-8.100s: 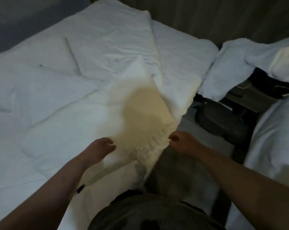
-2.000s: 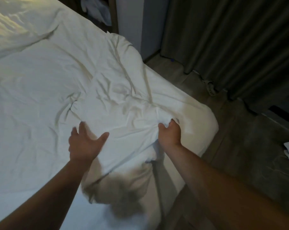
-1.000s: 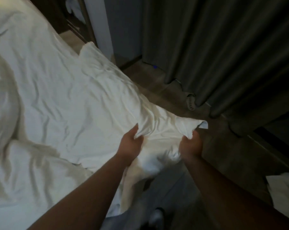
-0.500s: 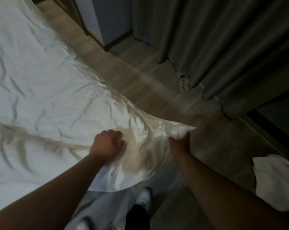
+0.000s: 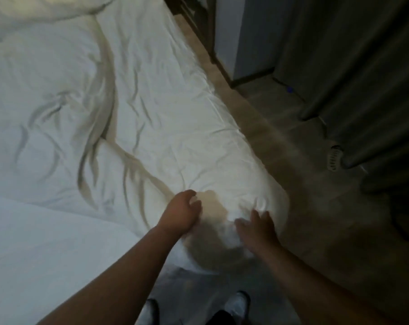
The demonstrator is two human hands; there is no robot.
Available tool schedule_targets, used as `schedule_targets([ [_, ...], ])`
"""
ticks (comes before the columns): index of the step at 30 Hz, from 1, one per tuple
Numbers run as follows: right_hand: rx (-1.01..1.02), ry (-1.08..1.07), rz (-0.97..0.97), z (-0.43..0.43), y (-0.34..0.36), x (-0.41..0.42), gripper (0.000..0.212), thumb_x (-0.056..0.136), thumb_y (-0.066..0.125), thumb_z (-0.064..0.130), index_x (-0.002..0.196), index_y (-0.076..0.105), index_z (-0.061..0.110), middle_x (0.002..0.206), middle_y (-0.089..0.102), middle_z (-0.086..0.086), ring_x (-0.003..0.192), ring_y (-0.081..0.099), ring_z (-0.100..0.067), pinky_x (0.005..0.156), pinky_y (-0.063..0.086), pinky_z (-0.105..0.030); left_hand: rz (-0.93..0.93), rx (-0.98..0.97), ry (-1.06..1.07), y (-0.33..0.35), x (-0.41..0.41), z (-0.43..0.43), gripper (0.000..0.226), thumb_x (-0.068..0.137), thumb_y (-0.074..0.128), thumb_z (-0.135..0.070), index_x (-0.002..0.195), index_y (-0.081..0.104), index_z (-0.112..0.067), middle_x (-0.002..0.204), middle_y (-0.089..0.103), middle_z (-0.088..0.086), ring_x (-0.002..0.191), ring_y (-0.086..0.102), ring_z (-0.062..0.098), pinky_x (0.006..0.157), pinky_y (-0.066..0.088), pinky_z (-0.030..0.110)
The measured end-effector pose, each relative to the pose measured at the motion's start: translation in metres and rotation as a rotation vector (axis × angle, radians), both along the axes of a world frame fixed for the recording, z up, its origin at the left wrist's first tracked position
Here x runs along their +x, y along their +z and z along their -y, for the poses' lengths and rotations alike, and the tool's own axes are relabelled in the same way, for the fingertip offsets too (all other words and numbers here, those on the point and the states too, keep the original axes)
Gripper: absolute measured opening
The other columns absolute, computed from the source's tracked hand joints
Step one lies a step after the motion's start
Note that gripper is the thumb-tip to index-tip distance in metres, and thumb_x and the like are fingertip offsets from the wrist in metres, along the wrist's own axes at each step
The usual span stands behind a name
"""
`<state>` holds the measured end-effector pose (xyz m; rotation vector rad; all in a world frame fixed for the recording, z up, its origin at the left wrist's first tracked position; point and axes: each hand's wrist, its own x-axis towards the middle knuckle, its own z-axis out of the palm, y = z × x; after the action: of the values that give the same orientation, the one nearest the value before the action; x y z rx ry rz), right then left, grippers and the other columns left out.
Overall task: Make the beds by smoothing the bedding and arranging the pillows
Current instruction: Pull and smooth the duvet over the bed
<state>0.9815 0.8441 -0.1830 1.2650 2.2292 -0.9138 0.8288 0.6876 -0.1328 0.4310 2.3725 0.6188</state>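
Note:
A wrinkled white duvet (image 5: pixel 166 109) lies spread over the bed, and its near right corner (image 5: pixel 252 198) hangs rounded over the mattress corner. My left hand (image 5: pixel 182 212) hovers just above this corner with loosely curved fingers, holding nothing. Blurred by motion, my right hand (image 5: pixel 257 227) is spread with straight fingers against the corner's right side. A smoother white layer (image 5: pixel 46 242) covers the bed's near left part. No pillows are in view.
Dark curtains (image 5: pixel 353 73) hang at the right, reaching a wooden floor (image 5: pixel 299 165). A slipper (image 5: pixel 334 157) lies at the curtain's foot. A pale wall corner (image 5: pixel 231 38) stands at the back. My feet (image 5: pixel 236 306) are on the floor at the bed's corner.
Both hands have let go of the duvet corner they gripped and pulled. The corner now lies down over the mattress corner, and the hands are open on it.

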Motion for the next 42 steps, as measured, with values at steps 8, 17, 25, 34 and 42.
schedule_targets([
  [8, -0.125, 0.361, -0.329, 0.104, 0.046, -0.145, 0.054, 0.095, 0.049, 0.046, 0.143, 0.042, 0.022, 0.155, 0.031, -0.001, 0.142, 0.027, -0.014, 0.116, 0.018, -0.026, -0.396, 0.135, 0.118, 0.015, -0.093, 0.138, 0.052, 0.083, 0.042, -0.040, 0.117, 0.063, -0.007, 0.117, 0.062, 0.015, 0.108, 0.058, 0.033, 0.097, 0.045, 0.038],
  [17, 0.170, 0.750, -0.334, 0.204, 0.005, -0.266, 0.072, 0.087, 0.011, 0.059, 0.146, 0.032, 0.025, 0.143, 0.043, -0.009, 0.126, 0.045, -0.033, 0.104, 0.038, -0.044, -0.411, -0.068, -0.027, -0.032, -0.187, 0.253, 0.067, 0.088, 0.041, -0.055, 0.145, 0.036, -0.021, 0.148, 0.040, 0.005, 0.133, 0.040, 0.030, 0.108, 0.035, 0.038],
  [25, 0.331, 0.785, -0.473, 0.228, -0.043, -0.274, 0.044, 0.086, 0.033, 0.052, 0.111, 0.058, 0.026, 0.108, 0.058, -0.002, 0.094, 0.058, -0.031, 0.085, 0.047, -0.042, -0.402, 0.097, 0.268, -0.026, -0.279, 0.206, 0.092, 0.078, 0.069, -0.049, 0.149, 0.017, -0.023, 0.143, 0.035, 0.011, 0.128, 0.041, 0.030, 0.107, 0.037, 0.040],
  [34, -0.239, 0.240, -0.572, 0.217, -0.009, -0.297, 0.037, 0.092, 0.049, 0.044, 0.070, 0.067, 0.021, 0.076, 0.066, 0.005, 0.080, 0.061, -0.011, 0.080, 0.045, -0.034, -0.224, 0.317, 0.472, -0.013, -0.302, 0.242, 0.024, 0.071, 0.060, -0.012, 0.094, 0.064, -0.015, 0.084, 0.066, 0.003, 0.081, 0.064, 0.025, 0.070, 0.052, 0.035],
  [42, -0.412, 0.328, -0.540, 0.278, 0.069, -0.398, 0.043, 0.090, 0.057, 0.049, 0.122, 0.060, 0.020, 0.106, 0.064, 0.008, 0.093, 0.061, -0.006, 0.095, 0.049, -0.036, -0.099, 0.288, 0.509, 0.002, -0.236, 0.365, 0.022, 0.060, 0.059, -0.033, 0.067, 0.066, -0.013, 0.065, 0.068, 0.004, 0.060, 0.061, 0.012, 0.061, 0.049, 0.033],
])
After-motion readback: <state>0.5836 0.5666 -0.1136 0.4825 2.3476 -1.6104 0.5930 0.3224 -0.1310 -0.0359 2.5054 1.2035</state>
